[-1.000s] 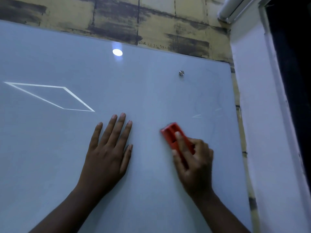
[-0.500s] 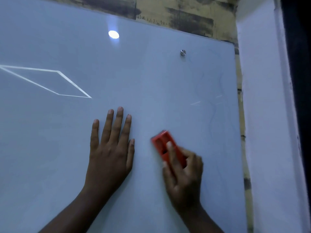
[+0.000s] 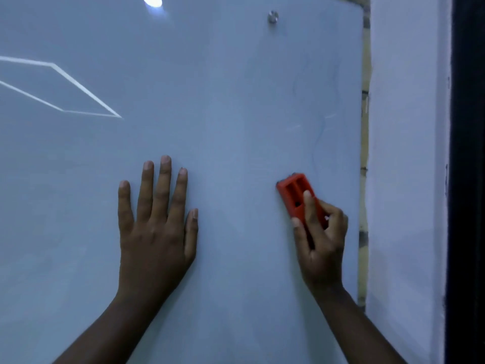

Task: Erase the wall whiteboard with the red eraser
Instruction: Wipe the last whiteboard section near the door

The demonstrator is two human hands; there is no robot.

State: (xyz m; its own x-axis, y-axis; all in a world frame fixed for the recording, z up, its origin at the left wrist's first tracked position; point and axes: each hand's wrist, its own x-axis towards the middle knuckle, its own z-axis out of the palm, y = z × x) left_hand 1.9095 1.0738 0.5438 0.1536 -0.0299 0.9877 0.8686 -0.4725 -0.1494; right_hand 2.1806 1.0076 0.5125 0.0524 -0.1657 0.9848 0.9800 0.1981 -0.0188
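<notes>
Right hand (image 3: 319, 232) grips the red eraser (image 3: 296, 195), index finger laid along its back, thumb on its left side, other fingers curled round the right side. Eraser is against the whiteboard (image 3: 236, 101), near the board's right edge, well below the top. Its upper end sticks out past the fingers, tilted a little to the left; lower end hidden under the hand. Two recessed slots show on its back. Felt side not visible.

Left hand (image 3: 154, 224) lies flat on the board, fingers straight and slightly spread, holding nothing. It sits well left of the eraser, apart from it. Both forearms run off the bottom edge of the view.

Faint thin marker lines (image 3: 319, 132) run wavy up the board above the eraser, close to the right edge; very pale, shape hard to make out. Small metal stud (image 3: 273, 17) near the board's top right. Bright round glare spot (image 3: 152, 0) cut off by the top of the view. White angular outline (image 3: 78, 86) toward the board's left, cut off at the left; cannot tell if drawn or reflected.

Board's left, top and bottom edges out of view. Strip of yellowish wall (image 3: 365, 74) beside the right edge, then a white wall (image 3: 406, 153) and a dark vertical band (image 3: 468, 179) at far right, too dark to identify.
</notes>
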